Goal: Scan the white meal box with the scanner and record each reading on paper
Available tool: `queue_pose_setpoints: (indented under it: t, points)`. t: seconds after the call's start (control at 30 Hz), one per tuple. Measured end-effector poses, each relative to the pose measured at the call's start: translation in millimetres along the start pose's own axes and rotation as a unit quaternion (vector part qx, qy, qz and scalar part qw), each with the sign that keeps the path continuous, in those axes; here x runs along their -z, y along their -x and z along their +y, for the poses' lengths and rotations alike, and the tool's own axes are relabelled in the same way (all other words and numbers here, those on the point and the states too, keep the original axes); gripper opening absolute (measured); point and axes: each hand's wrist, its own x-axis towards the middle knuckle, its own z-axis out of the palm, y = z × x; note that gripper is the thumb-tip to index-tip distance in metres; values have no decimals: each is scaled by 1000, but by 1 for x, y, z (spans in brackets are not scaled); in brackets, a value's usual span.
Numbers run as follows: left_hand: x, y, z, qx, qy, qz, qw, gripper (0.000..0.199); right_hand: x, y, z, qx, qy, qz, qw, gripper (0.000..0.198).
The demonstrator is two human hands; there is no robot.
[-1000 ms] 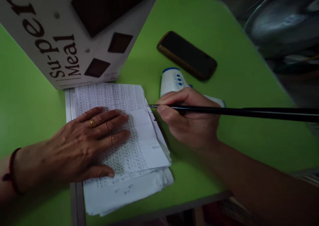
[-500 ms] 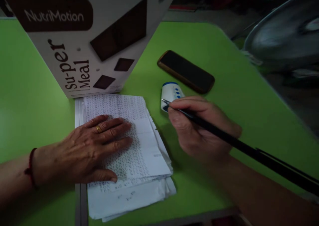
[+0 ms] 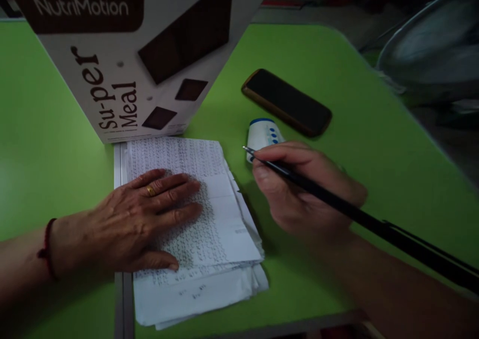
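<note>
My left hand (image 3: 157,219) lies flat with fingers spread on a stack of handwritten paper sheets (image 3: 224,214), covering part of the writing. A ring and a dark red wrist string show on it. To the right of the sheets, my right hand (image 3: 307,194) pinches a black pen (image 3: 337,204) between thumb and fingers. The pen's tip points left, in the air by the sheets' upper right edge. Behind that hand stands a white device with blue buttons (image 3: 262,134), its right and lower parts hidden by the fingers.
A tall white NutriMotion box (image 3: 123,65) stands at the sheets' far edge. A dark phone (image 3: 286,102) in a brown case lies beyond the white device. All rest on a green table (image 3: 392,179) with a grey seam under the sheets. A rounded fan-like object (image 3: 430,45) stands past the right edge.
The view has shifted slightly, so the box, phone and sheets sit a little higher and further right. Both hands keep nearly the same pose; the pen stays in my right hand.
</note>
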Motion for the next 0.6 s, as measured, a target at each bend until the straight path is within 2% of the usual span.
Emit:
queue_pose_setpoints:
  t: [0.6]
  points:
    - [2, 0, -1, 4, 3, -10, 1000, 74, -1, -2, -1, 6, 2, -2, 1000, 19]
